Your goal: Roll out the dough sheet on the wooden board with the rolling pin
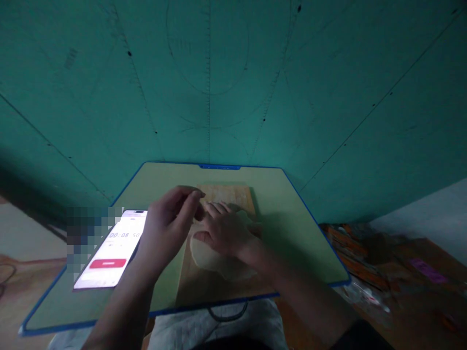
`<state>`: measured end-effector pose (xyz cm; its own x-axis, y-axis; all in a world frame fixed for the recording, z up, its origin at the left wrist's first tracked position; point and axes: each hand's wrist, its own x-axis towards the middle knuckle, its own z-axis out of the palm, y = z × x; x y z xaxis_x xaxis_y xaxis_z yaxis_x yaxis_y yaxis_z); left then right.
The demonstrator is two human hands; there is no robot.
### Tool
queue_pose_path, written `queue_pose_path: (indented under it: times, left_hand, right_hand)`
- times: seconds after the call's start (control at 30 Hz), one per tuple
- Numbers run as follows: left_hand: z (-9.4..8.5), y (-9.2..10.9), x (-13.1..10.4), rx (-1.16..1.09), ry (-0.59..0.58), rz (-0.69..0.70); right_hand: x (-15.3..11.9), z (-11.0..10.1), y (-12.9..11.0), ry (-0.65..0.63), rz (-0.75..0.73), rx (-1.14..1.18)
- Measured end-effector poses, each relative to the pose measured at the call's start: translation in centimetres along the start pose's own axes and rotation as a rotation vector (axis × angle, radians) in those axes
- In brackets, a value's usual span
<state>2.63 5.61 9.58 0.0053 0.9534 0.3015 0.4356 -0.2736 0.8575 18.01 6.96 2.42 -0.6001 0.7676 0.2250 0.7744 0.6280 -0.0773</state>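
A pale, flat sheet of dough point(213, 260) with an uneven edge lies on a wooden board point(200, 287). My right hand point(226, 231) rests palm down on the dough, its fingers laid out toward the upper left and hiding part of the sheet. Just to its left, my left hand point(175, 211) is raised over the board's left side, thumb and fingertips brought together. Whether anything small sits between those fingertips cannot be made out. White flour marks the far end of the board.
The board lies on a light green table point(292, 243) with a blue rim. A lit phone point(115, 250) showing a timer is beside my left forearm. A green wall point(226, 97) rises behind; cardboard boxes point(412, 272) stand at the right.
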Motion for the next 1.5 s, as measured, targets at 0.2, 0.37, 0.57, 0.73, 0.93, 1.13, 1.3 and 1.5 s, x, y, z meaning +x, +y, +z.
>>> queue_pose_path:
  times: [0.2, 0.37, 0.57, 0.73, 0.93, 1.13, 1.3, 1.5]
  left_hand:
    - [-0.4, -2.2, 6.4, -0.083, 0.029, -0.028]
    - [0.3, -6.9, 7.9, 0.049, 0.008, -0.138]
    - [1.3, -7.7, 5.9, 0.198, -0.097, -0.106]
    - [2.7, -7.3, 5.5, 0.148, -0.210, -0.140]
    - [3.0, -6.9, 5.3, 0.064, -0.234, -0.150]
    - [2.5, -7.7, 5.9, 0.028, -0.033, -0.160]
    - [2.2, -9.2, 6.5, 0.011, 0.086, -0.180]
    - [2.3, -10.2, 6.8, -0.035, 0.093, -0.200]
  right_hand:
    - [-3.4, -0.8, 0.4, -0.068, -0.070, 0.022]
    - [-2.5, -1.0, 1.8, -0.098, 0.023, -0.027]
    - [-1.8, -0.8, 2.7, -0.090, 0.051, -0.016]
    - [-3.3, -1.2, 2.6, -0.081, 0.078, -0.020]
    - [-4.0, -1.2, 0.7, -0.097, 0.142, -0.082]
    - [-2.9, -0.1, -1.8, -0.060, 0.125, -0.061]
    - [1.4, 0.1, 1.9, -0.092, 0.087, -0.005]
    - [1.7, -0.3, 2.5, -0.124, 0.067, 0.008]
